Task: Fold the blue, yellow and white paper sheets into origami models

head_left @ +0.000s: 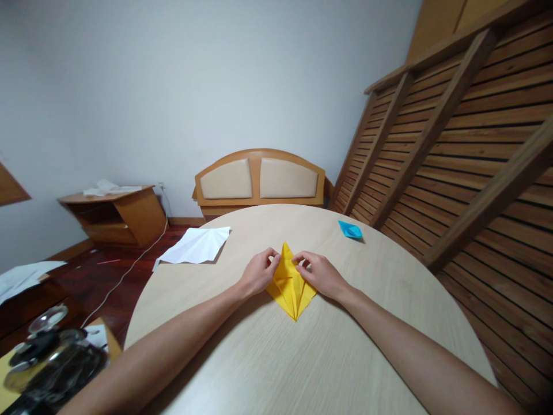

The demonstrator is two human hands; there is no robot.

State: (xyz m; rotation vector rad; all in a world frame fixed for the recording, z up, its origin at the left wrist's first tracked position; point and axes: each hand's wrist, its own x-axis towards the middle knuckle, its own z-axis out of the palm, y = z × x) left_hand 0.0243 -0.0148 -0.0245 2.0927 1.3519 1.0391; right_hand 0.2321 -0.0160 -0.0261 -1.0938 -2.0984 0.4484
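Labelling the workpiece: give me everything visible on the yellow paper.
The yellow paper looks thin and matte, folded into a diamond-like shape with layered flaps and creases converging on its near point. A narrower tip points away from the person. It is on the round table. The left hand and right hand touch its sides; fingers hide parts of the edges.

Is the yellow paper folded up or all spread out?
Folded. The yellow paper shows creases and layered flaps, and it narrows to a point at its far and near ends.
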